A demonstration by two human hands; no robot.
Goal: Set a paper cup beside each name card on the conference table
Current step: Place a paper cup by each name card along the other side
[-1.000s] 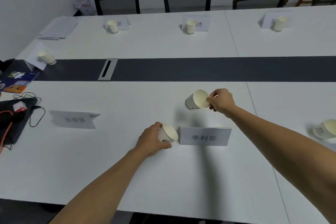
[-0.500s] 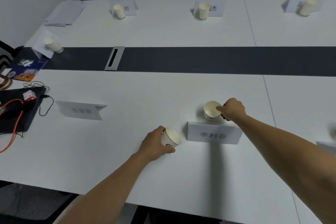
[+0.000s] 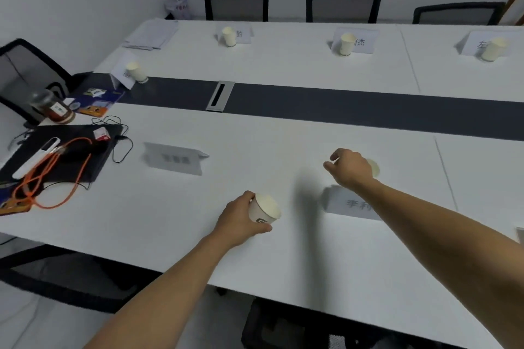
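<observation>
gripping paper cup, left hand

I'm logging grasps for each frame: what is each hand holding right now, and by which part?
The left hand grips a paper cup around its side wall. The right hand is open and holds nothing; another cup stands just behind it.
</observation>
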